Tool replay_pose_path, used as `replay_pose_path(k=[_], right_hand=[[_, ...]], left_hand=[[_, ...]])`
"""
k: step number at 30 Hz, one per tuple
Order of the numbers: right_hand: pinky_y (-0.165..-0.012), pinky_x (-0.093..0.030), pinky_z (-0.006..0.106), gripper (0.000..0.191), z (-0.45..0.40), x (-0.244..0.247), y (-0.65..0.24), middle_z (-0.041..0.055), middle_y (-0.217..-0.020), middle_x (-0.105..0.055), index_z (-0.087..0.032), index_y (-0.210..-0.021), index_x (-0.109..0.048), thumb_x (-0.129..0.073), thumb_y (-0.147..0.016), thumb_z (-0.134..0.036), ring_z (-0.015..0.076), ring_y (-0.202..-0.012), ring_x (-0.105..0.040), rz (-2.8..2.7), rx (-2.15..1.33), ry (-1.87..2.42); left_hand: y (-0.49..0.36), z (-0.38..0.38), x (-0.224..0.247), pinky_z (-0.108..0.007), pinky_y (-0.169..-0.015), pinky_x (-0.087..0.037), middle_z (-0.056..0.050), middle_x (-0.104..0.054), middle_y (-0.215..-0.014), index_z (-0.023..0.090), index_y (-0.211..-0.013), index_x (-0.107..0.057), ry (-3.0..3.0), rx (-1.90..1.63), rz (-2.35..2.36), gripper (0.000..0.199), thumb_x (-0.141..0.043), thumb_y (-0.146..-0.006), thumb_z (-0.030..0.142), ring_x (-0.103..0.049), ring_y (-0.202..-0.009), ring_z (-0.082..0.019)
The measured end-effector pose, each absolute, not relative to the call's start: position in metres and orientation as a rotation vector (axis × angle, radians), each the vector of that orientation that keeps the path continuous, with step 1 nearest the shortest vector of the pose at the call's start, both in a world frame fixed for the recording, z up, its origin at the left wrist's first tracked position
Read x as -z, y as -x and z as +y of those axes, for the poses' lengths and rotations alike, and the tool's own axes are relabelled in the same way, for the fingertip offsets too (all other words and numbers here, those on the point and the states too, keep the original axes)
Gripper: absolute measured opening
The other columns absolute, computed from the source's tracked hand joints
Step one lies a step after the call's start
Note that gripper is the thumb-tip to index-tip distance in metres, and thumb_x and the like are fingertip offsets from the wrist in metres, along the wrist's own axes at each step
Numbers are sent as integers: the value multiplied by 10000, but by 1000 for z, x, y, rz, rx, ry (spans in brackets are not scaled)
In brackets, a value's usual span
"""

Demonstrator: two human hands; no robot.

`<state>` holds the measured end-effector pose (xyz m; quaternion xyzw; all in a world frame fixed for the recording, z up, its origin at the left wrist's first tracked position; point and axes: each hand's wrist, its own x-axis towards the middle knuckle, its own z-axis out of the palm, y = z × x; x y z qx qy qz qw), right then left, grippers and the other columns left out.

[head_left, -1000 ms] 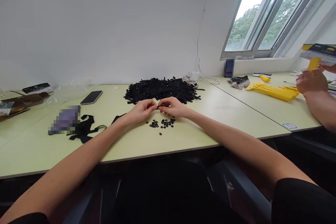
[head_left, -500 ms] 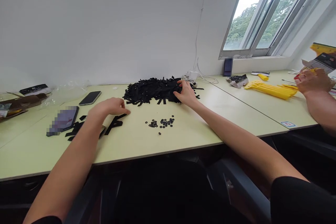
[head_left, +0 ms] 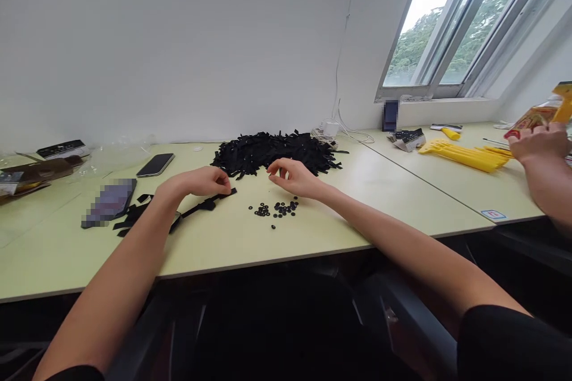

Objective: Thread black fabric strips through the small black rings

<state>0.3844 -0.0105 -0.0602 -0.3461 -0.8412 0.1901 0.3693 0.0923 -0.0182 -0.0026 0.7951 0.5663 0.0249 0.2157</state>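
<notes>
My left hand [head_left: 209, 181] pinches the end of a black fabric strip [head_left: 203, 205]. The strip slants down to the left, and its near end lies behind my forearm. My right hand [head_left: 292, 177] hovers at the front edge of a heap of black strips [head_left: 250, 152], thumb and fingers curled close together. Whatever may sit between these fingertips cannot be made out against the dark heap. Small round black snap-like pieces [head_left: 283, 209] lie scattered on the table in front of both hands. One black piece [head_left: 273, 227] lies apart, closer to the edge.
More black strips [head_left: 129, 217] lie left of my forearm, beside a blurred-screen phone [head_left: 109, 202] and a dark phone [head_left: 155, 165]. A white charger [head_left: 330, 128] with cables stands behind the heap. Yellow tools [head_left: 465, 155] lie at right, near another person's hand [head_left: 543, 143].
My right hand has moved left and toward me from the heap's right side. My left hand has shifted right, lifting the strip's end with it. The other person's hand has moved slightly.
</notes>
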Motion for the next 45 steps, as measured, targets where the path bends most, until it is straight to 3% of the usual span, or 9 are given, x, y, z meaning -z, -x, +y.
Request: replay_pose_path(k=[6,11,16,27,31,34,37,40,45], right_hand=[[-619,-536,268,349,-16,66,-374,74,-1011,-757,-183,-1169,-692,-712,-914,-420,158,-794,-674,-2109,-880,814],[-559,-557,248,334,-10,66,-373,31,-734,-701,-152,-895,-704,-805,-834,-464,131,-645,-649,-1864,-1140,708],[-545,-557,240,386,-8,62,-377,32,-686,-701,-142,-823,-708,-875,-757,-484,115,-588,-635,-1774,-1184,776],[-496,-402,243,401,-5,59,-386,-17,-583,-616,-171,-738,-647,-820,-790,-529,97,-493,-536,-1977,-899,919],[-555,-410,253,244,-7,57,-385,-36,-612,-610,-179,-913,-678,-765,-849,-398,105,-541,-526,-2016,-741,871],[-583,-409,258,207,-7,56,-385,-23,-653,-628,-182,-968,-693,-694,-899,-376,114,-582,-534,-2036,-666,821],[-596,-412,265,250,-6,55,-387,17,-714,-669,-171,-891,-706,-622,-943,-400,124,-617,-557,-2044,-602,831],[-610,-426,269,237,-3,56,-390,36,-752,-696,-164,-877,-711,-600,-943,-362,132,-639,-579,-2010,-521,867],[-640,-477,281,178,2,59,-392,45,-757,-717,-167,-857,-711,-619,-910,-310,152,-675,-629,-1961,-521,894]], left_hand=[[-133,-26,20,-326,-779,-489,-83,-766,-981,206,-1028,-695,-2193,-711,1162,378,-707,-857,542,-689,-908,-230],[-156,-25,40,-347,-810,-511,-101,-777,-986,193,-1079,-658,-2076,-865,1007,430,-748,-867,557,-715,-930,-237],[-161,-29,48,-316,-775,-502,-72,-754,-979,204,-1142,-651,-2102,-882,993,405,-713,-910,530,-697,-890,-200],[-162,-28,36,-335,-822,-503,-46,-712,-869,168,-1084,-723,-1585,-1004,1065,504,-883,-723,481,-649,-812,-161],[-164,-27,32,-312,-803,-505,-34,-688,-856,164,-1003,-742,-1294,-1075,1017,475,-957,-628,361,-626,-773,-126],[-163,-26,32,-296,-789,-505,-33,-679,-844,160,-984,-737,-1239,-1094,1014,450,-955,-630,331,-611,-755,-116],[-160,-27,31,-302,-753,-499,-49,-692,-843,168,-937,-712,-1404,-1069,1069,392,-884,-727,452,-610,-745,-134],[-161,-35,30,-293,-699,-472,-70,-723,-882,183,-899,-728,-1821,-832,1086,380,-774,-825,553,-622,-768,-164],[-171,-46,37,-293,-662,-475,-75,-784,-976,240,-1046,-813,-2244,-428,905,305,-711,-878,474,-675,-806,-202]])
